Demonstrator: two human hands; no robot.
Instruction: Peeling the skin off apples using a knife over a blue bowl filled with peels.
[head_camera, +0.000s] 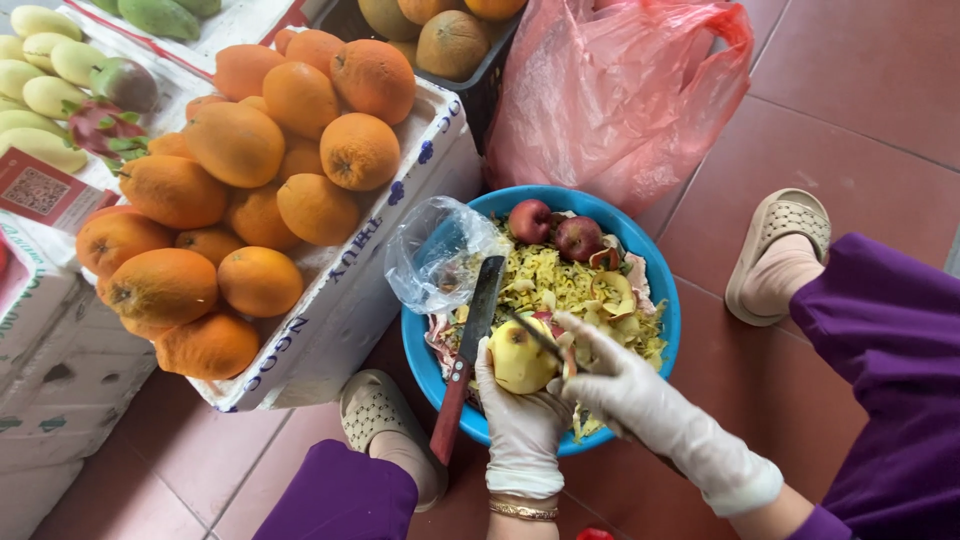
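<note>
Holding a peeled yellow apple (520, 357) in the gloved left hand (522, 425), over the near rim of a blue basin (655, 262) of peelings; right hand (630, 385) gripping a small peeler (535, 335), blade slanting up-left across the fruit. Red-handled knife (468, 360) lying steeply, tip pointing away. Left: white foam box (340, 310) with blue lettering, piled with orange mangoes (235, 190). Behind: pink plastic bag (620, 90).
</note>
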